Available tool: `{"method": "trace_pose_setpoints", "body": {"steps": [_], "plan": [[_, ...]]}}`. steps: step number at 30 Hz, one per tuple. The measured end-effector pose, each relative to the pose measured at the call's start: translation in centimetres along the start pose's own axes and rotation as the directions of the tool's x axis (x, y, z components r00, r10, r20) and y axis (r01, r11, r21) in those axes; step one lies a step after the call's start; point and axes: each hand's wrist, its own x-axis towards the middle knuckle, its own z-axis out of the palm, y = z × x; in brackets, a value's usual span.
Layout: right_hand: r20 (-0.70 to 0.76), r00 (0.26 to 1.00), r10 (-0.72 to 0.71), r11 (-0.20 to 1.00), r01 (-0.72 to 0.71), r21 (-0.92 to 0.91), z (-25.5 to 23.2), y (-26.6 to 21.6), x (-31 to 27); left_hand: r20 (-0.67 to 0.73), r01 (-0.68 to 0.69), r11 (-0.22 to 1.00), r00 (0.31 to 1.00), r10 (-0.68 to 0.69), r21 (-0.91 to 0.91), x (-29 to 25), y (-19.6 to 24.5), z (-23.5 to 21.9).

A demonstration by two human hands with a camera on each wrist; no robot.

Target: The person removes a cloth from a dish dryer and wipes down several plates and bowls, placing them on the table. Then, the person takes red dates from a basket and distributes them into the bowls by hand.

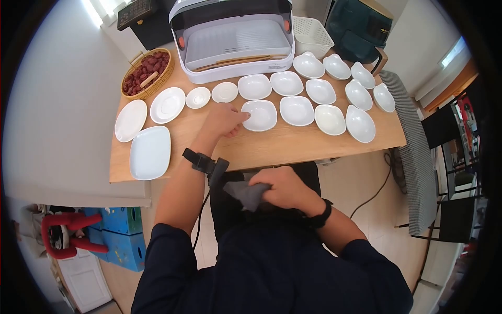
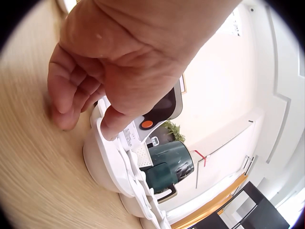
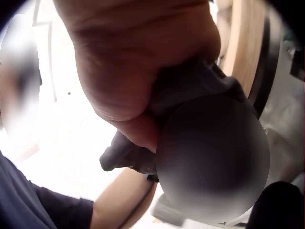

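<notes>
My left hand [image 1: 224,119] is over the near left of the rows of dishes. Its thumb reaches over the rim of a white squarish bowl [image 1: 261,117]; in the left wrist view, the loosely bent fingers [image 2: 64,107] stand apart from the bowl [image 2: 97,160], low over the wood. In front of my body, the right hand [image 1: 287,187] grips a crumpled dark grey cloth [image 1: 248,194], part of which hangs out past the fingers. The right wrist view shows the cloth [image 3: 190,93] bunched under the hand, with a blurred round dark shape covering much of it.
White plates [image 1: 150,153] and small dishes lie on the left of the wooden table [image 1: 209,157]; several white bowls [image 1: 361,125] fill the right. Behind stand a dish-drying cabinet [image 1: 235,68], a basket of dark red fruit [image 1: 137,90], a white basket [image 1: 321,49] and a green appliance [image 1: 355,26].
</notes>
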Motion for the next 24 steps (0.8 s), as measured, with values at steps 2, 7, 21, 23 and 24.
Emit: {"method": "trace_pose_setpoints", "body": {"steps": [2,7,21,23,24], "plan": [[-0.04,0.962,0.271,0.92,-0.246,0.305,-2.8,-0.4,-1.6,-0.018,-0.02,1.0,1.0,0.02,0.001,0.4,-0.4,1.0],[-0.331,0.831,0.446,0.862,-0.299,0.41,-6.6,-1.6,-1.9,-0.161,-0.071,0.986,0.986,0.046,-0.153,-0.9,-1.0,2.8],[-0.348,0.923,0.161,0.771,-0.338,-0.54,-4.2,-0.7,6.4,-0.448,-0.523,0.849,0.743,0.497,0.075,-7.3,-0.5,3.3],[-0.099,0.975,0.197,0.824,-0.219,-0.522,-5.3,-1.5,5.1,-0.458,-0.517,0.854,0.746,0.482,0.056,-7.2,-0.8,3.1],[0.162,0.967,0.199,0.875,-0.101,-0.473,-6.0,-1.9,4.5,-0.477,-0.513,0.858,0.745,0.466,0.038,-7.2,-0.7,2.8]]}}
